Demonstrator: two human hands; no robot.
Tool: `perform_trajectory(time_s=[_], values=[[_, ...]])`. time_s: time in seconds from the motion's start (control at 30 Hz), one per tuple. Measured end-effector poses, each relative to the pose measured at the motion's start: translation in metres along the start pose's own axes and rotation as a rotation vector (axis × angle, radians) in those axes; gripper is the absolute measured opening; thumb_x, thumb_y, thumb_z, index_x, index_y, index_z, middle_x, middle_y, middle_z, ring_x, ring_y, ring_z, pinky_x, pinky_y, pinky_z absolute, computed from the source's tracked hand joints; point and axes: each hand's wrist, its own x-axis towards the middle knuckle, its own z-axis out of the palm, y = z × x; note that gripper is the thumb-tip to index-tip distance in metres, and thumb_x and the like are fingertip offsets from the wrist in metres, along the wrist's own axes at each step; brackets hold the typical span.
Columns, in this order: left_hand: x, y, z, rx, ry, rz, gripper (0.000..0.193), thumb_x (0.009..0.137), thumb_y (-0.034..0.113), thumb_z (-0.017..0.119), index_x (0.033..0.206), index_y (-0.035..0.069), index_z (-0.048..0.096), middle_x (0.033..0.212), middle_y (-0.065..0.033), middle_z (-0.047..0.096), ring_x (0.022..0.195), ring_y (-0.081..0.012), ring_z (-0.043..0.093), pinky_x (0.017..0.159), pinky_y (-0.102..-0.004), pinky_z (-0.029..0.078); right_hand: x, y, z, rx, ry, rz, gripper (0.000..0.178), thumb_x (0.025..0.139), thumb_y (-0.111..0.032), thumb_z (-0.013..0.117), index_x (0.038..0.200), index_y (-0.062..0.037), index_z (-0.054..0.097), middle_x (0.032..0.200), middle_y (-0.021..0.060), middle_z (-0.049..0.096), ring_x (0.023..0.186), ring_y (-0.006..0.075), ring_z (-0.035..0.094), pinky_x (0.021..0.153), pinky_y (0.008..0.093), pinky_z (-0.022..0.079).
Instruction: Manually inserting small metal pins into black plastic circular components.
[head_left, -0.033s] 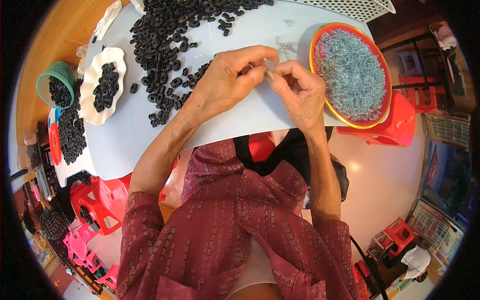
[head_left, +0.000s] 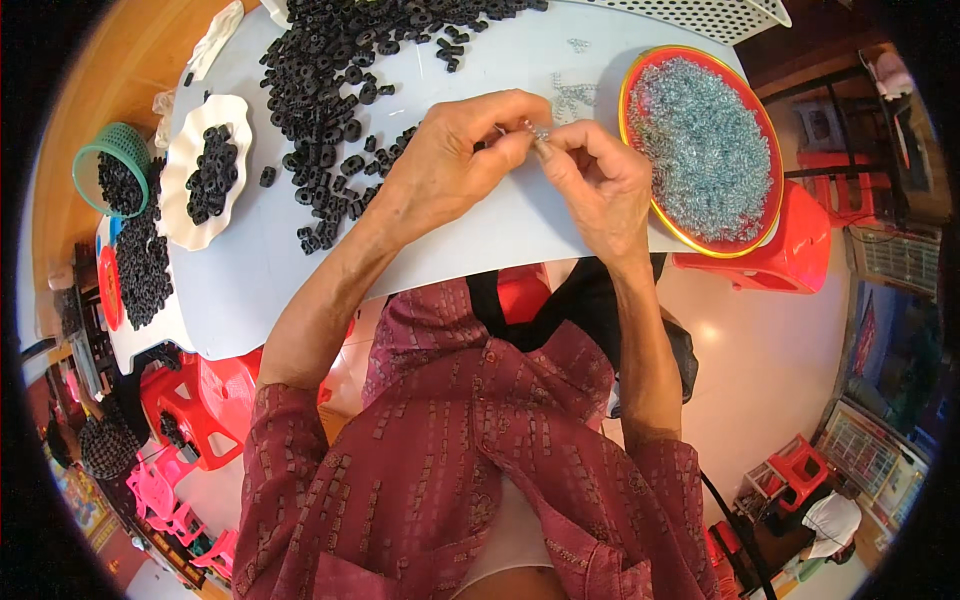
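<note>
Left fingers (head_left: 505, 155) and right fingers (head_left: 561, 175) pinching silvery bits (head_left: 540, 129), black parts (head_left: 315, 130) heaped alongside, red tray (head_left: 775, 178), scalloped plate (head_left: 175, 195)

Bench (head_left: 250, 290), pale-surfaced. Noted directly on it: 1 spread pile of black parts (head_left: 322, 110), left of centre; 1 white scalloped dish (head_left: 178, 195) at left; 1 red, yellow-rimmed tray (head_left: 775, 165) at right; small silvery pieces (head_left: 575, 95) between pile and tray.
</note>
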Motion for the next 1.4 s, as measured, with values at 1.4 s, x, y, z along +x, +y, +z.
perform_trajectory(time_s=[1.4], values=[[-0.002,0.005,0.001,-0.105,-0.004,-0.051,0.021,0.091,0.018,0.053,0.089,0.0,0.064,0.073,-0.0043,0.065,0.066,-0.0106,0.055,0.063,-0.0253,0.046,-0.003,0.003,0.001,0.005,0.123,-0.09,0.007,0.082,0.0,0.065,0.088,0.0004,0.063,0.078,0.0025,0.062,0.065,0.0067,0.055,0.059,0.0221,0.046]])
